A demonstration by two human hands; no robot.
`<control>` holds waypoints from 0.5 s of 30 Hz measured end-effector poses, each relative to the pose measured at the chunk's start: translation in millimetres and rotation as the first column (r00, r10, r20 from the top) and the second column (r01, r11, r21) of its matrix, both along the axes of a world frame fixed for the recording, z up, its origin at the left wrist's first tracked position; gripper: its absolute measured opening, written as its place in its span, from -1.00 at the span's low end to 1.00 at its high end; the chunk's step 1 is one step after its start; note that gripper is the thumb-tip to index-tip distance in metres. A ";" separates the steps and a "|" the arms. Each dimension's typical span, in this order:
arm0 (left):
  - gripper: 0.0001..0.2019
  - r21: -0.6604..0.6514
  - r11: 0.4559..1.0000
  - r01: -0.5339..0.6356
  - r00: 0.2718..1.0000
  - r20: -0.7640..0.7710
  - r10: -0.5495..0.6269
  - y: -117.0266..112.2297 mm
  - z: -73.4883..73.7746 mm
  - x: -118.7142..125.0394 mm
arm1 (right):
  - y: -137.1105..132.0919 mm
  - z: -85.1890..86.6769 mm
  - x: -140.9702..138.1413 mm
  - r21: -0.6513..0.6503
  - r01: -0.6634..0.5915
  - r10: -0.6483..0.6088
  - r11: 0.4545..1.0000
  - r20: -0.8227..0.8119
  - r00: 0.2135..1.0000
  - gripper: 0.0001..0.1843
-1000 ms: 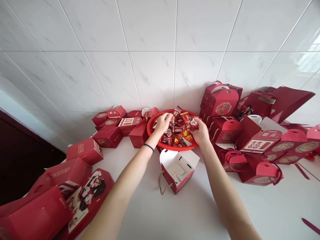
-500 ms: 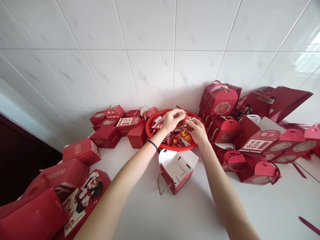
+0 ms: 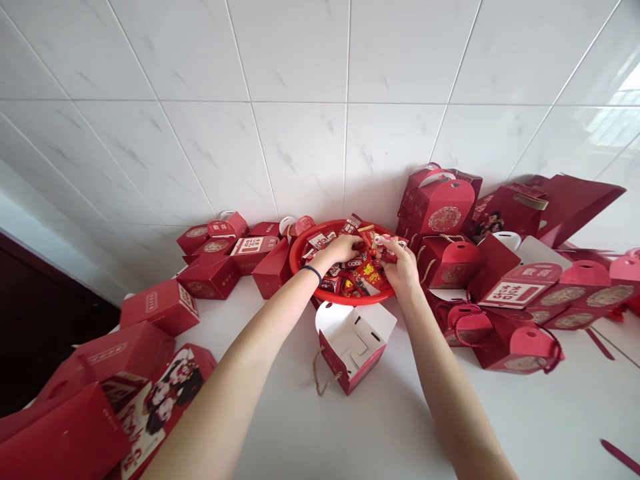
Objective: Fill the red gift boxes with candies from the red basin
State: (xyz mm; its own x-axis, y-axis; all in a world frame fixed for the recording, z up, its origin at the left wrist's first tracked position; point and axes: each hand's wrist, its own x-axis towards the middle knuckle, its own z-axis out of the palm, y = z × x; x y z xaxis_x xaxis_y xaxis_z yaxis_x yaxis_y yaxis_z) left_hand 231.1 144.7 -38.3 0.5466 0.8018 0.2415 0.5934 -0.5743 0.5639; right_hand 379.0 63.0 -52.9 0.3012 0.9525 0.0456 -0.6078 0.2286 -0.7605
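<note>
Clasped in the right-hand grip (image 3: 401, 268) was a small red-and-white packet (image 3: 392, 243), over the round red plastic basin (image 3: 296, 259); from where I stood I couldn't tell whether the left-hand grip (image 3: 341, 249), among glossy red packets (image 3: 369, 274) inside, held anything. An open red cardboard box (image 3: 356, 347), white-lined and twine-handled, stood before the basin on the white worktop (image 3: 315, 433).

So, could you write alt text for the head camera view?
A person's left hand reaches into a red basin of small wrapped packets while the right hand holds some. In front sits an open red box with a rope handle; more red boxes flank it on the white tabletop.
</note>
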 end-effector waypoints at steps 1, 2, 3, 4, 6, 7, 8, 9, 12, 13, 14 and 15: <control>-0.82 0.000 1.000 -0.009 1.000 -0.007 0.009 0.6 -1.9 1.1 | 0.8 -0.7 0.6 -0.002 0.004 -0.004 1.000 -0.007 1.000 -0.69; -0.86 0.005 1.000 -0.024 1.000 -0.005 0.024 1.0 -3.1 1.9 | 1.7 -1.4 1.3 -0.005 0.009 -0.009 1.000 -0.013 1.000 -0.68; -0.89 0.012 0.999 -0.043 0.999 0.006 0.043 1.1 -3.6 2.3 | 2.5 -2.0 1.9 -0.009 0.014 -0.014 1.000 -0.016 1.000 -0.68; -0.89 0.019 0.998 -0.065 0.998 0.026 0.064 1.0 -3.4 2.3 | 3.2 -2.5 2.3 -0.012 0.017 -0.017 1.000 -0.017 1.000 -0.68; -0.84 0.033 0.993 -0.115 0.990 0.087 0.112 -0.2 -0.8 1.1 | 3.6 -2.8 2.8 -0.018 0.013 -0.013 1.000 -0.011 1.000 -0.69; -0.81 0.039 0.989 -0.139 0.983 0.126 0.134 -1.6 1.4 0.3 | 3.3 -2.5 2.7 -0.019 0.003 -0.004 1.000 -0.004 1.000 -0.69; -0.78 0.041 0.986 -0.159 0.974 0.168 0.150 -3.6 4.1 -0.7 | 2.6 -1.9 2.6 -0.019 -0.012 0.012 1.000 0.007 1.000 -0.69; -0.76 0.040 0.984 -0.172 0.965 0.210 0.160 -6.5 7.0 -1.8 | 1.6 -1.0 2.4 -0.020 -0.032 0.032 0.999 0.019 0.999 -0.69; -0.70 0.031 0.985 -0.169 0.938 0.312 0.152 -21.0 16.3 -6.7 | -2.8 3.8 2.9 -0.020 -0.094 0.095 0.995 0.067 0.993 -0.69; -0.68 0.016 0.989 -0.145 0.927 0.353 0.131 -27.8 19.1 -9.1 | -4.7 6.2 3.4 -0.019 -0.113 0.114 0.993 0.085 0.990 -0.69; -0.67 -0.010 0.994 -0.109 0.912 0.398 0.104 -35.3 21.8 -11.9 | -6.7 9.0 3.9 -0.017 -0.133 0.134 0.991 0.105 0.985 -0.70; -0.66 -0.042 0.997 -0.062 0.894 0.442 0.074 -43.2 24.3 -14.8 | -9.0 12.2 4.4 -0.017 -0.155 0.156 0.988 0.125 0.980 -0.70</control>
